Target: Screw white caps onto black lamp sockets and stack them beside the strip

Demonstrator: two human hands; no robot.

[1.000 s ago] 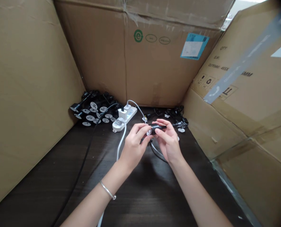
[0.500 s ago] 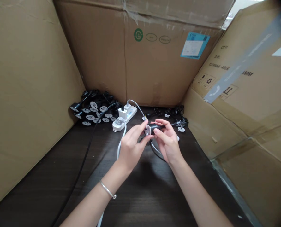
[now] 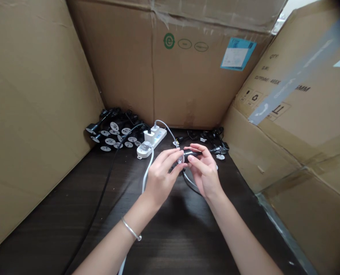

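Observation:
Between thumb and fingers, my right hand (image 3: 206, 172) grips a black cylindrical piece (image 3: 190, 155) whose thin cable end points right. My left hand (image 3: 161, 172) pinches the white round disc (image 3: 181, 157) at the left end of that cylinder. The fingers hide most of the disc's face. Black and white cables (image 3: 191, 183) run below the held piece. Just beyond my left fingertips stands a small white part with a cable (image 3: 176, 143).
A white power strip (image 3: 143, 152) with plugs lies left of my hands. Several similar black pieces with white discs (image 3: 110, 141) are piled at the back left. More black parts (image 3: 216, 135) lie at the back right. Cardboard walls (image 3: 187, 88) enclose the dark table (image 3: 107, 221).
My left fingers have closed further over the white disc, hiding more of its face. Both hands stay around the same piece. The view has shifted slightly.

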